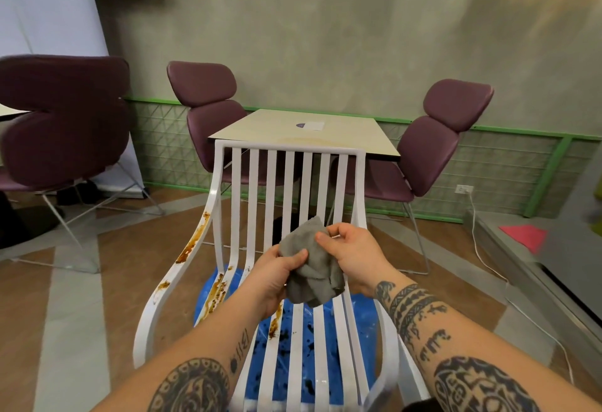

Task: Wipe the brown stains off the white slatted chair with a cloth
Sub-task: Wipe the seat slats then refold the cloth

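Head view: a person stands at the near edge of the white slatted chair [340,183], both tattooed forearms reaching over its seat. A crumpled grey cloth [314,270] is held between the two hands, above the seat slats and in front of the lower backrest; whether it touches the chair cannot be told. The left hand [275,278] grips the cloth's left side, thumb laid across the top of the fabric, the other fingers curled beneath and hidden. The right hand [353,257] pinches the cloth's upper right edge between thumb and forefinger, the remaining fingers bent above it. The cloth's lower folds hang below both hands. Brown stains [192,242] run along the left armrest, with more on the left seat slats, all to the left of the cloth. A blue sheet [306,349] lies under the chair. Beyond the backrest stand a pale table [351,133] and purple chairs [439,141].
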`<state>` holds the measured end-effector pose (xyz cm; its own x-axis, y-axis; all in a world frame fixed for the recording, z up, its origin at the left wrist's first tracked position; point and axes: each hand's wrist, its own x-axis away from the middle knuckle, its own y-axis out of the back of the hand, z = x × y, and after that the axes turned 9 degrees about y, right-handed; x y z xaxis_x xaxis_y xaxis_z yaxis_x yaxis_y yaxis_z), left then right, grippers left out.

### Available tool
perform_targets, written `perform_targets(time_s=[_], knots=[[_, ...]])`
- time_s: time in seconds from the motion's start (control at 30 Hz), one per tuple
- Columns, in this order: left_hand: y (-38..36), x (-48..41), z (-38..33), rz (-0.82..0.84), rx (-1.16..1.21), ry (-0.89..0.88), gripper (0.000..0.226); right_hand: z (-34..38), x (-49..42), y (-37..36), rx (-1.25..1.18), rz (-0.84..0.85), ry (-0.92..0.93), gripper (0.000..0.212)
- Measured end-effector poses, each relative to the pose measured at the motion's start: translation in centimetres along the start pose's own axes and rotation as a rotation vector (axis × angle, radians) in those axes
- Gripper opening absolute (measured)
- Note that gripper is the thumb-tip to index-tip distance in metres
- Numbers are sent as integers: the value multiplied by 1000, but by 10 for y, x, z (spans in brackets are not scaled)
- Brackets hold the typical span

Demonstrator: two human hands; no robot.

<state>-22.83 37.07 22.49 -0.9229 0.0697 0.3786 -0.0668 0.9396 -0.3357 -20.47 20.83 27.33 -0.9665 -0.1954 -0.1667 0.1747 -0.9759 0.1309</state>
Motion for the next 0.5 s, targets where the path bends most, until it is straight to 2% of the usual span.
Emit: perform_targets(time_s=[0.2, 0.33, 0.5], knots=[[0, -4, -4, -54, 67, -78, 28, 0, -2, 9, 36, -149, 12, 16], [-3, -3, -7, -82, 143, -89, 26, -3, -1, 3, 3, -160, -11, 20], [-2, 0, -9, -80, 232, -79, 20, -9, 2, -7, -323, -126, -216, 28]])
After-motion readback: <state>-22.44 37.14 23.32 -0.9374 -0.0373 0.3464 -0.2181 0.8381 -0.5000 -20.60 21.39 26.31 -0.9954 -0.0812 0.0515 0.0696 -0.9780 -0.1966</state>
